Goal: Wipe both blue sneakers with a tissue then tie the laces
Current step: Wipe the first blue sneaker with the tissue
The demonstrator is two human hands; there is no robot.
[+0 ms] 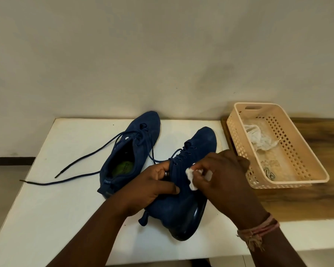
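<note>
Two blue sneakers lie on a white table (66, 199). The left sneaker (131, 151) stands upright with its laces (75, 166) untied and trailing to the left. The right sneaker (183, 201) is tipped on its side, sole toward the right. My left hand (152, 187) grips this sneaker at its collar, thumb on the side panel. My right hand (226, 174) pinches a crumpled white tissue (192, 177) and presses it against the sneaker's side, just below the eyelets.
A beige perforated plastic basket (289, 176) stands to the right on a wooden surface (326, 147), holding crumpled white tissues (258, 137). A pale wall rises right behind the table. The table's left edge drops to the floor.
</note>
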